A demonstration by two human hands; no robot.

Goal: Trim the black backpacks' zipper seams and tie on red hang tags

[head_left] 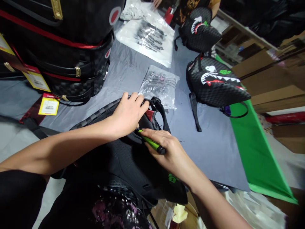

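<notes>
A black checkered backpack (133, 156) lies at the table's near edge, right against my body. My left hand (128, 111) grips its upper edge, fingers curled over the rim. In my right hand (164, 143) is a green pen-shaped tool (152, 143) with a black end. Its tip points into the bag beside my left thumb, where the contact is hidden. A bit of red lining (150, 114) shows at the opening, and a black strap (163, 116) loops up on the right side.
Stacked black bags (78, 57) with yellow tags (49, 105) stand at left. Clear plastic packets (159, 84) lie beyond the backpack on the grey table (202, 152). Two shark-mouth backpacks (216, 81) sit at right. Another person's hand (156, 3) appears at the far side. Cardboard boxes (269, 76) fill the right.
</notes>
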